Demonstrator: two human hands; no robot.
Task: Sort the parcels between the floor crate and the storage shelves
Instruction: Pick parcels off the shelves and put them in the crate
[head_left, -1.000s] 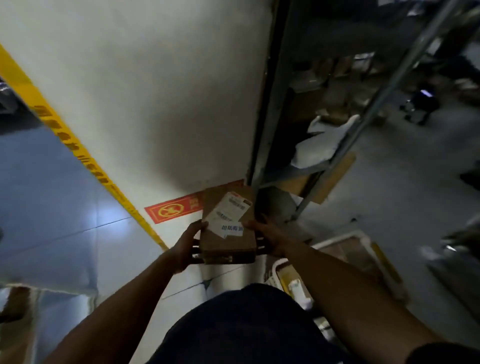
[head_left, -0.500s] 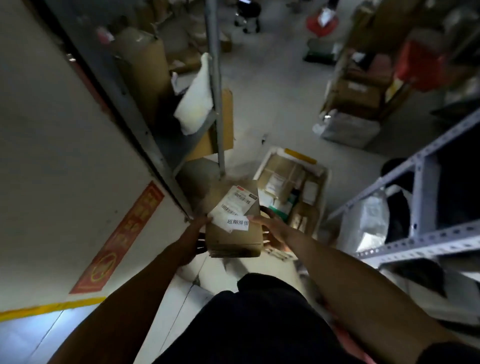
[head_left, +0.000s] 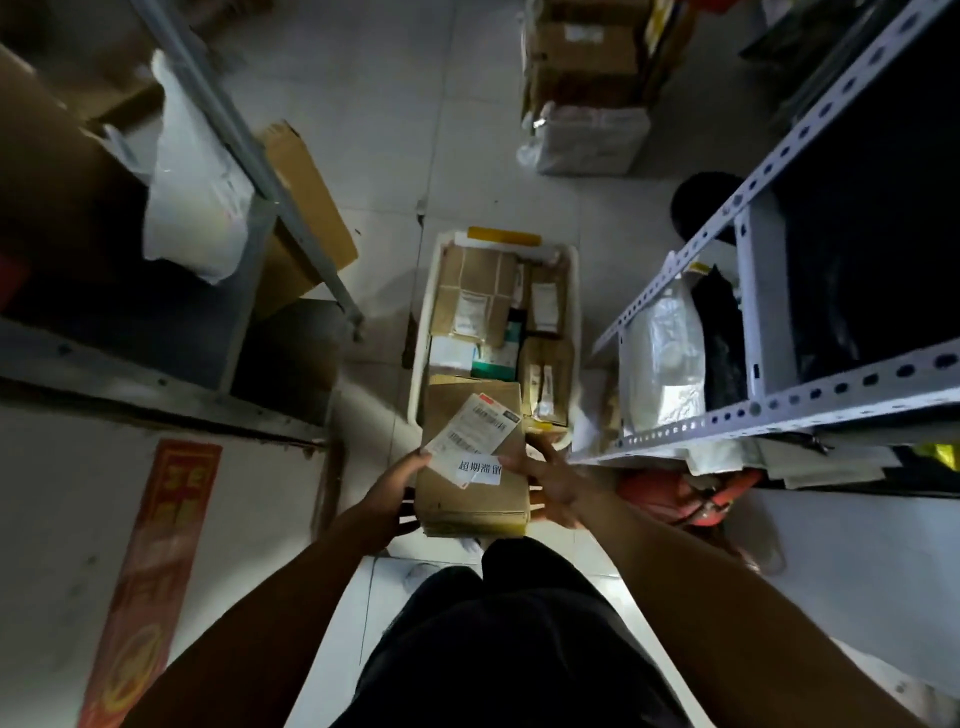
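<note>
Cardboard parcel (head_left: 470, 478), one brown box, sits between two hands just below frame centre, above the near end of the floor crate. Its top carries two labels: one white shipping label (head_left: 475, 428) with barcodes, lying askew, and one smaller white sticker (head_left: 479, 470) with printed characters at its 6 o'clock side. The left hand (head_left: 387, 496) grips the box's left side, fingers curled under it and thumb lying along the top edge; the right hand (head_left: 553, 480) holds the right side, thumb on top touching the sticker, fingers wrapped round and below. One white floor crate (head_left: 421, 332) lies at 12 o'clock from the parcel, packed with brown boxes and smaller packets; their exact number cannot be told. Two shelf racks flank the aisle: one grey rack (head_left: 249, 140) at 10 o'clock with one white bag (head_left: 192, 192), and one white perforated rack (head_left: 748, 218) at 3 o'clock holding one silvery bag (head_left: 662, 358). A stack of boxes (head_left: 582, 67) stands at 12 o'clock, far up the floor.
</note>
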